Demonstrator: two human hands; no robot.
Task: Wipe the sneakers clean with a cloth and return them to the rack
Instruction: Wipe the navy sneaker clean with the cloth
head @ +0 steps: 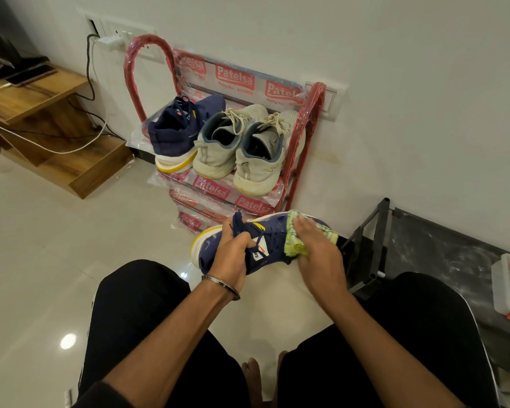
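The left hand (pixel 230 254) grips a navy sneaker (pixel 265 245) at its laces, half hiding its tongue label. The right hand (pixel 312 245) presses a green cloth (pixel 295 245) flat onto the toe. The rack (pixel 304 119) wrapping reads "Patelsa".

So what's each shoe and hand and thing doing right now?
Held navy sneaker: off the rack, gripped and being wiped.
Cloth: pressed on that sneaker's toe end.
Left hand: gripping the sneaker at its laces.
Right hand: flat on the cloth.
Other navy sneaker: on the rack.
Two pale sneakers: on the rack, side by side.
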